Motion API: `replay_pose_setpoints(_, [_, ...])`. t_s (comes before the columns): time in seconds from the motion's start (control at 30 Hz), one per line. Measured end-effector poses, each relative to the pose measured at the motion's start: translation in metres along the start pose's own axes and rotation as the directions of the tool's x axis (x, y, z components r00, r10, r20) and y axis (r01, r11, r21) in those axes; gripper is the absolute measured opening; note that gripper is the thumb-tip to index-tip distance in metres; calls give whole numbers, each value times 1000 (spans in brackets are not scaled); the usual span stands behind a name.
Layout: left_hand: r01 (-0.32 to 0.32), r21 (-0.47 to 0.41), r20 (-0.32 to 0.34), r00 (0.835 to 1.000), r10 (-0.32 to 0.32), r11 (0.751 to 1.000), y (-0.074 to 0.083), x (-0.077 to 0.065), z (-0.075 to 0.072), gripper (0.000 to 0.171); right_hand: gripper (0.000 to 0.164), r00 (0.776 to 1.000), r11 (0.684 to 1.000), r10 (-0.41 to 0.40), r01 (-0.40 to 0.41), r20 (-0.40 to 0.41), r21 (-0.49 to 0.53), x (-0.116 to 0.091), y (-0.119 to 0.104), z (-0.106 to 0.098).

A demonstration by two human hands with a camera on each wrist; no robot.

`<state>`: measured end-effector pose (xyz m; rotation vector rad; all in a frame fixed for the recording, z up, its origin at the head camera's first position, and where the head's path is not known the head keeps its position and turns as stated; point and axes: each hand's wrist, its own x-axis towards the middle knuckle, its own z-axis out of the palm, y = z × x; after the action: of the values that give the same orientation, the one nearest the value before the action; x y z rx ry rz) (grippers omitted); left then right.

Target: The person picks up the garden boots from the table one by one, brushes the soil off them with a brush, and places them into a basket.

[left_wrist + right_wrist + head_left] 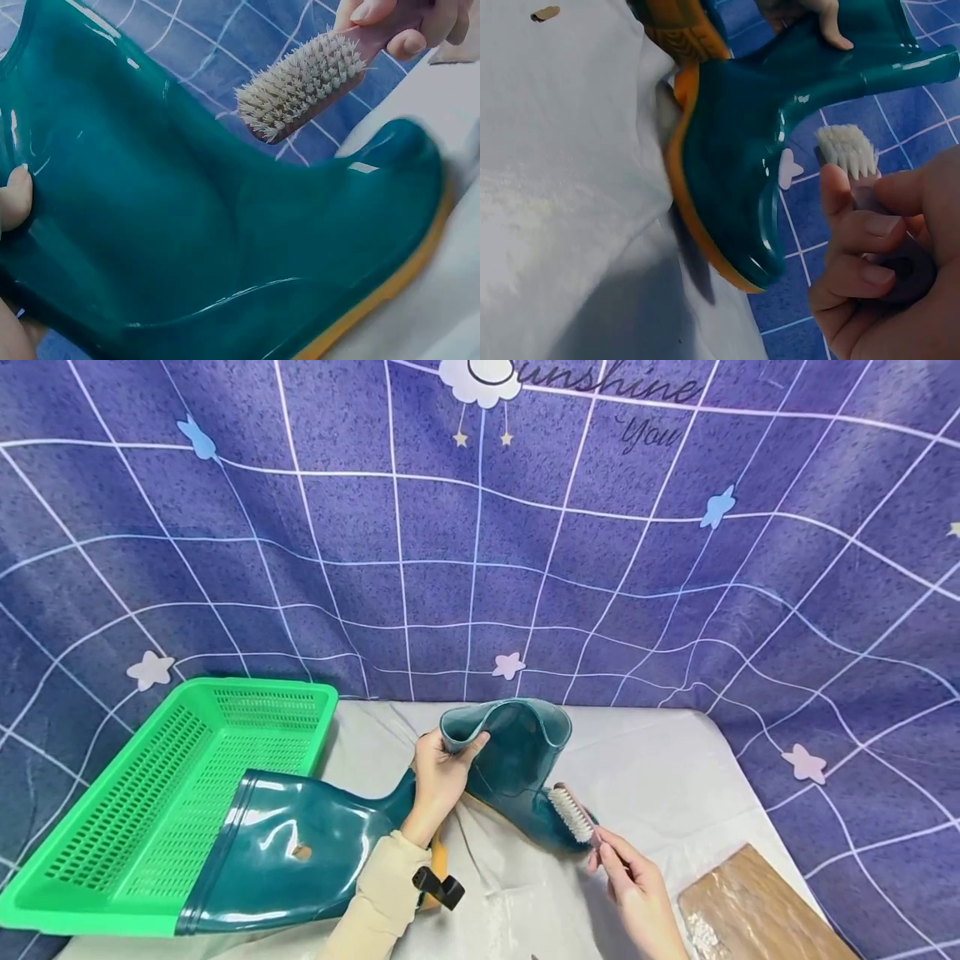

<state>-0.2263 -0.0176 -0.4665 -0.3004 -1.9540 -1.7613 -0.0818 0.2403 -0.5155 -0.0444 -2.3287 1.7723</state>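
A teal rubber boot (517,764) with a yellow-orange sole (390,289) stands on the white sheet, its toe pointing right. My left hand (441,777) grips its shaft by the folded top rim, thumb on the near side. In my right hand (639,889) is a scrub brush (572,814) with pale bristles and a pinkish-brown handle, fingers curled round the handle. The left wrist view puts the bristles (300,86) just above the instep, with a gap to the rubber. A matching second boot (315,839) lies on its side behind my left forearm, a tan spot on its shaft.
At the left sits a green plastic basket (318,703), partly overlapped by the lying boot's shaft. A brown wood-patterned board (761,910) lies at the lower right of the white-covered table (630,752). A purple grid-patterned curtain (450,585) hangs close behind.
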Motion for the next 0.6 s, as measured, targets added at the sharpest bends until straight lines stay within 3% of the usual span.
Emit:
replay_pose_setpoints(0.1, [35, -39, -74, 997, -38, 999, 8, 0, 3, 11, 27, 999, 1000, -1, 0, -44, -14, 0, 2, 0])
replay_pose_setpoints(0.27, [109, -126, -168, 977, -129, 986, 29, 3, 5, 14, 26, 998, 999, 7, -11, -70, -45, 1, 3, 1])
replay_pose_setpoints(0.6, [185, -261, -203, 949, -241, 947, 56, 4, 0, 17, 27, 996, 998, 56, -57, -63, -15, 0, 1, 1])
